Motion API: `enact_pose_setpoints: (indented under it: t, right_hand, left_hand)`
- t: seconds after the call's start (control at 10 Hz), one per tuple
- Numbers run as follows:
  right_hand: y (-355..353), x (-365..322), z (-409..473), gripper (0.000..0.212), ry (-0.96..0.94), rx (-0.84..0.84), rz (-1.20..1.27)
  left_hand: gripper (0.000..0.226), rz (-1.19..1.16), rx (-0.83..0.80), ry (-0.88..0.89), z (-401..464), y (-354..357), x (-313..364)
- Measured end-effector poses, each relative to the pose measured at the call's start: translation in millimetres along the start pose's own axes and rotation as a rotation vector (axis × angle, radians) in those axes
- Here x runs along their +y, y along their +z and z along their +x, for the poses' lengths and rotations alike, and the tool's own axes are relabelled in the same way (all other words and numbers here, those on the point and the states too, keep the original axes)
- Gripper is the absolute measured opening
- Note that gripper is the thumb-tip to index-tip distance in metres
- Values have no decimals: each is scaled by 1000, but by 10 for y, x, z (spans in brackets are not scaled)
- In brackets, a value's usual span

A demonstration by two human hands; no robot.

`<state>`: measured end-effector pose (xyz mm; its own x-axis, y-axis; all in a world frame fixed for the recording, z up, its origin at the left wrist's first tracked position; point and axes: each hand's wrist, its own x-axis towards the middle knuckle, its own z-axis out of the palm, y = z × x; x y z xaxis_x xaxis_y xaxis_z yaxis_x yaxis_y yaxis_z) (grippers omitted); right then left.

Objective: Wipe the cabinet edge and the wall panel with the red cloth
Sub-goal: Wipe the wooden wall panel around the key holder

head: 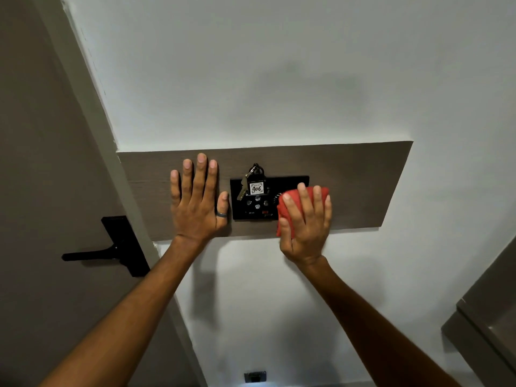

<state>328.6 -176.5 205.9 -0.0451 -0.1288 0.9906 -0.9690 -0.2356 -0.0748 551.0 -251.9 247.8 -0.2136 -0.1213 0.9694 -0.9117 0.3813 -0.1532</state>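
A long brown wood-grain wall panel (pixel 360 185) runs across the white wall. In its middle sits a black switch plate (pixel 252 213) with a key and a tag reading 406 (pixel 256 188) hanging in it. My right hand (pixel 305 223) presses a folded red cloth (pixel 282 210) flat against the panel, over the right end of the black plate. My left hand (pixel 195 202) lies flat on the panel left of the plate, fingers spread, holding nothing. The grey cabinet edge (pixel 485 317) shows at the lower right.
A brown door (pixel 42 163) with a black lever handle (pixel 111 251) stands at the left, beside a pale door frame. A small wall socket (pixel 254 376) sits low on the white wall near the bottom edge.
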Motion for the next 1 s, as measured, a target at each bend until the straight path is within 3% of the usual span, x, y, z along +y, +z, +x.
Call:
enact_pose_setpoints:
  t: [0.2, 0.3, 0.4, 0.6, 0.7, 0.8, 0.9, 1.0]
  right_hand:
    - [294, -224, 455, 41, 26, 112, -36]
    - [275, -160, 143, 41, -18, 126, -70]
    - [154, 87, -31, 40, -193, 64, -87]
    - [274, -273, 313, 40, 139, 157, 4]
    - [199, -63, 353, 39, -118, 102, -32]
    - [240, -231, 384, 39, 162, 141, -29]
    - [222, -268, 308, 41, 34, 115, -31]
    - [173, -71, 430, 40, 27, 136, -34]
  left_hand:
    - [66, -11, -4, -7, -13, 42, -20]
    - [67, 1, -6, -2, -16, 42, -21]
    - [67, -2, -17, -4, -11, 14, -11]
    - [67, 1, -13, -7, 11, 0, -20]
    - [67, -8, -1, -5, -15, 14, -11]
    - [66, 1, -14, -12, -12, 6, -17]
    - [66, 1, -25, -11, -3, -19, -3]
    - [67, -11, -7, -6, -10, -13, -1]
